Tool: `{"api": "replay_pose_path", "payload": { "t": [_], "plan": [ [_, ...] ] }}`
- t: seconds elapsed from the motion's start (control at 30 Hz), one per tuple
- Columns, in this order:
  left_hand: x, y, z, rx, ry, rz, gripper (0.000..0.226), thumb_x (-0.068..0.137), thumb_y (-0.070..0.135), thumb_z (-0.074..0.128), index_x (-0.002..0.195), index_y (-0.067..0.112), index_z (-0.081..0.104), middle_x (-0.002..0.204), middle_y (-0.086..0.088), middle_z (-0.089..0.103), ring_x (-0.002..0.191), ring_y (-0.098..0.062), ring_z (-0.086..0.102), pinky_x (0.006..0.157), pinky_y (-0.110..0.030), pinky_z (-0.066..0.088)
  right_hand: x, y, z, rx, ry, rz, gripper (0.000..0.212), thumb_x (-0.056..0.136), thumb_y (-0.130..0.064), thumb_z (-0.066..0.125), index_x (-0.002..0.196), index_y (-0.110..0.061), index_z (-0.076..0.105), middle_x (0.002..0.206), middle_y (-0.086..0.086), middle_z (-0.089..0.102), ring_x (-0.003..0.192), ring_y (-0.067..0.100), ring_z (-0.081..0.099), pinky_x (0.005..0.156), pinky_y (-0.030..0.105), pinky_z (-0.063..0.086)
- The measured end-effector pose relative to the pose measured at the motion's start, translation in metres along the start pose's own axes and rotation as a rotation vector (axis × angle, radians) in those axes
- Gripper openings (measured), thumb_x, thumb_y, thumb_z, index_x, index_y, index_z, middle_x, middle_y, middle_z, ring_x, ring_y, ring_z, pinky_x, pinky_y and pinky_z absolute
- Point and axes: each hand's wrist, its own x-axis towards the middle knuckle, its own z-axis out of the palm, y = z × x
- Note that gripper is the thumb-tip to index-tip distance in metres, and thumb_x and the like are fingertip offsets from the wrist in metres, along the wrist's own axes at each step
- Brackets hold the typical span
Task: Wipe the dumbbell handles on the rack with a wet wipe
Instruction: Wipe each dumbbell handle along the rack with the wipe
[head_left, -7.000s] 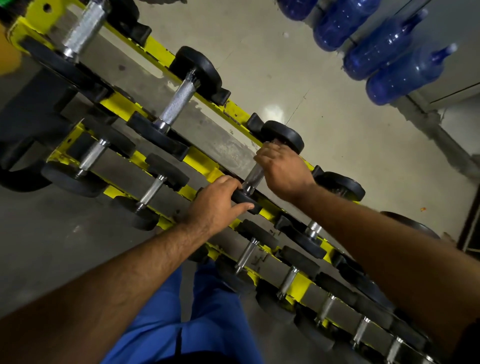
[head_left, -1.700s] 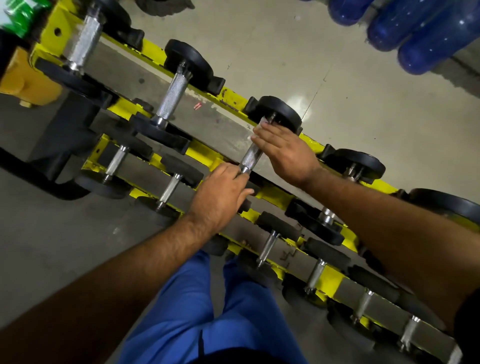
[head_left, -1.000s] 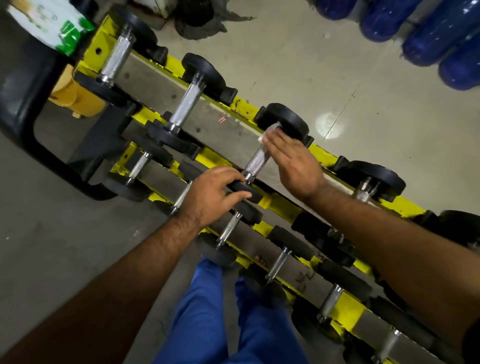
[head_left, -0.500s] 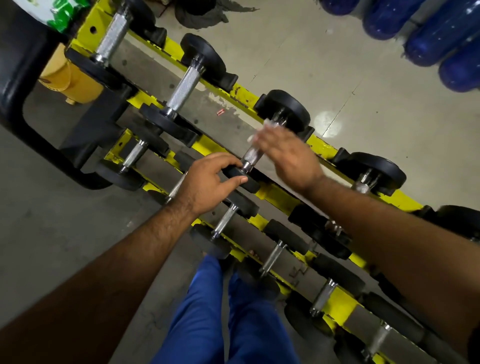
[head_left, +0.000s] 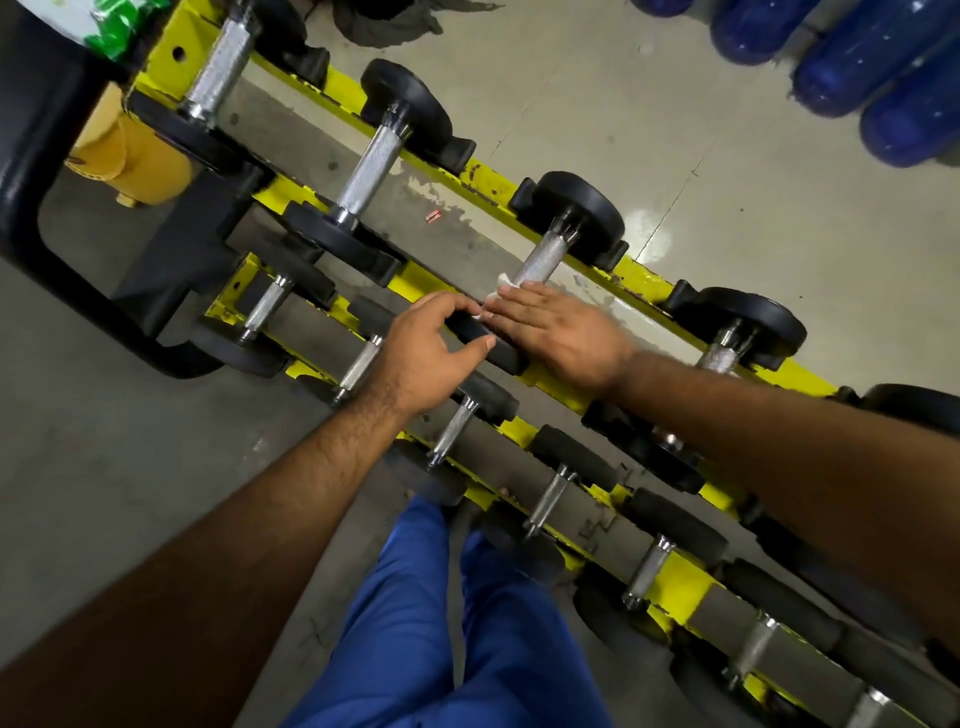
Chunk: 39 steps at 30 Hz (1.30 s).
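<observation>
The dumbbell handle (head_left: 545, 260) is seen slanting up-right from the flat-fingered right hand (head_left: 563, 332), wet wipe (head_left: 505, 285) pressed beneath; the left hand (head_left: 426, 353) curls round its near plate (head_left: 485, 343).

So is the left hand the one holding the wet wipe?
No, the white wet wipe sits under the right hand's fingers on the dumbbell handle, while the left hand grips the black weight head.
</observation>
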Motion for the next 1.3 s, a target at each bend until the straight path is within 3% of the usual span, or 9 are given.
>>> {"api": "replay_pose_path", "payload": {
  "t": [0.13, 0.27, 0.4, 0.47, 0.57, 0.7, 0.93, 1.17, 1.3],
  "plan": [
    [0.002, -0.004, -0.002, -0.031, -0.017, 0.007, 0.027, 0.079, 0.028, 0.080, 0.103, 0.024, 0.068, 0.106, 0.010, 0.064, 0.100, 0.000, 0.056, 0.087, -0.010, 0.041, 0.012, 0.011, -0.008, -0.062, 0.036, 0.240, 0.040, 0.094, -0.010, 0.045, 0.130, -0.004, 0.062, 0.132, 0.015, 0.063, 0.128, 0.033, 0.055, 0.111, 0.052, 0.039],
    [0.003, -0.002, -0.002, -0.046, -0.019, 0.019, 0.028, 0.077, 0.025, 0.082, 0.100, 0.019, 0.067, 0.103, 0.005, 0.064, 0.097, -0.005, 0.057, 0.084, -0.009, 0.042, 0.018, 0.001, -0.008, -0.022, -0.059, 0.058, 0.040, 0.094, -0.019, 0.045, 0.125, -0.006, 0.066, 0.126, 0.013, 0.067, 0.123, 0.031, 0.059, 0.113, 0.044, 0.033],
    [0.003, 0.000, -0.003, -0.043, -0.032, 0.007, 0.028, 0.077, 0.025, 0.083, 0.099, 0.019, 0.067, 0.103, 0.004, 0.064, 0.095, -0.006, 0.057, 0.082, -0.013, 0.044, 0.024, 0.002, -0.013, -0.064, -0.030, 0.241, 0.032, 0.093, -0.017, 0.054, 0.119, -0.006, 0.068, 0.121, 0.014, 0.068, 0.119, 0.031, 0.060, 0.112, 0.048, 0.038],
    [0.003, 0.002, -0.005, -0.050, -0.041, 0.002, 0.028, 0.076, 0.025, 0.083, 0.098, 0.018, 0.067, 0.102, 0.004, 0.064, 0.094, -0.006, 0.057, 0.081, -0.017, 0.046, 0.021, -0.010, -0.008, -0.003, -0.077, 0.187, 0.036, 0.094, -0.022, 0.052, 0.123, -0.006, 0.066, 0.124, 0.014, 0.067, 0.122, 0.031, 0.058, 0.114, 0.050, 0.036],
    [0.001, 0.006, -0.006, -0.063, -0.058, -0.011, 0.027, 0.078, 0.023, 0.082, 0.099, 0.016, 0.067, 0.103, 0.003, 0.063, 0.095, -0.007, 0.057, 0.080, -0.007, 0.040, 0.021, 0.000, -0.022, 0.012, -0.157, 0.120, 0.043, 0.094, -0.023, 0.043, 0.128, -0.006, 0.063, 0.129, 0.013, 0.065, 0.126, 0.031, 0.056, 0.113, 0.049, 0.037],
    [0.000, 0.009, -0.009, -0.074, -0.073, -0.024, 0.027, 0.080, 0.023, 0.080, 0.101, 0.015, 0.066, 0.104, 0.004, 0.061, 0.091, -0.006, 0.056, 0.081, -0.015, 0.044, 0.026, -0.002, -0.030, -0.060, -0.154, 0.331, 0.045, 0.097, -0.023, 0.036, 0.130, -0.008, 0.062, 0.133, 0.012, 0.062, 0.131, 0.029, 0.051, 0.118, 0.045, 0.030],
    [0.000, 0.012, -0.011, -0.056, -0.094, -0.019, 0.026, 0.081, 0.025, 0.079, 0.101, 0.016, 0.065, 0.102, 0.007, 0.057, 0.093, -0.010, 0.057, 0.078, -0.024, 0.047, 0.027, -0.006, -0.029, -0.024, -0.294, 0.205, 0.050, 0.095, -0.030, 0.038, 0.132, -0.007, 0.061, 0.134, 0.013, 0.062, 0.131, 0.031, 0.054, 0.112, 0.050, 0.040],
    [0.003, 0.010, -0.013, -0.051, -0.124, -0.011, 0.027, 0.081, 0.027, 0.079, 0.101, 0.017, 0.064, 0.103, 0.008, 0.058, 0.094, -0.009, 0.057, 0.075, -0.024, 0.049, 0.029, -0.008, -0.033, -0.071, -0.163, 0.470, 0.050, 0.096, -0.021, 0.030, 0.134, -0.007, 0.060, 0.138, 0.012, 0.059, 0.136, 0.029, 0.048, 0.117, 0.046, 0.032],
    [0.001, 0.013, -0.014, -0.036, -0.118, -0.010, 0.026, 0.082, 0.028, 0.078, 0.102, 0.018, 0.064, 0.104, 0.009, 0.059, 0.094, -0.008, 0.057, 0.076, -0.022, 0.048, 0.020, -0.017, -0.025, -0.032, -0.255, 0.300, 0.049, 0.097, -0.029, 0.047, 0.139, -0.006, 0.054, 0.143, 0.014, 0.054, 0.139, 0.030, 0.044, 0.118, 0.048, 0.031]
  ]
}}
